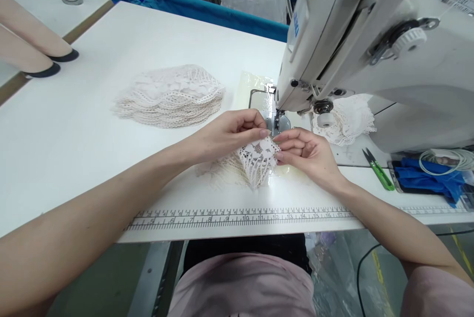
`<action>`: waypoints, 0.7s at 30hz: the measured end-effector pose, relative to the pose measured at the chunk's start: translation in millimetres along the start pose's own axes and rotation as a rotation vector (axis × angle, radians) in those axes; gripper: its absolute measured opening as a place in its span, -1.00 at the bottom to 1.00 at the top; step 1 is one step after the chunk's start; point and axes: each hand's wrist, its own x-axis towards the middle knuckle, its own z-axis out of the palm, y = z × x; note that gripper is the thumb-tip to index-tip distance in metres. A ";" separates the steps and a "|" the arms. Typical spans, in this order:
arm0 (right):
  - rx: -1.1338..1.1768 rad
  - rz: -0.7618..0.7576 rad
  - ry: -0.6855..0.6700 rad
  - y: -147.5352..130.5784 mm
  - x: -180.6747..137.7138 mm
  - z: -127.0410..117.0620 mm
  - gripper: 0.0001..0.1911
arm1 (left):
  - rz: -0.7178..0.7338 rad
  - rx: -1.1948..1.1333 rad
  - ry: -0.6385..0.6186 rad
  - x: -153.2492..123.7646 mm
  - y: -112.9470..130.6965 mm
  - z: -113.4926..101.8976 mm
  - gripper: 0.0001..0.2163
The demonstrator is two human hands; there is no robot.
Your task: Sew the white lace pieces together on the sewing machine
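Observation:
My left hand (229, 134) and my right hand (305, 151) pinch the top edge of a white lace piece (257, 161) from both sides, fingertips almost touching. The piece lies on the white table just in front of the presser foot (277, 122) of a white sewing machine (370, 45). More cream lace (218, 166) trails from under my left hand. A stack of cut lace pieces (172, 95) sits to the left of my hands. Behind my right hand, sewn lace (348, 119) is bunched under the machine arm.
Green thread snips (378, 169) lie to the right, beside blue cloth (425, 178) and a coiled white cable (450, 158). A printed ruler (240, 217) runs along the table's front edge. Two beige forms (33, 45) rest on the neighbouring table at far left.

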 end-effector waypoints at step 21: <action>-0.020 -0.013 0.010 0.5 0.5 -0.3 -0.70 | -0.035 -0.041 -0.077 -0.9 -1.1 0.5 -0.75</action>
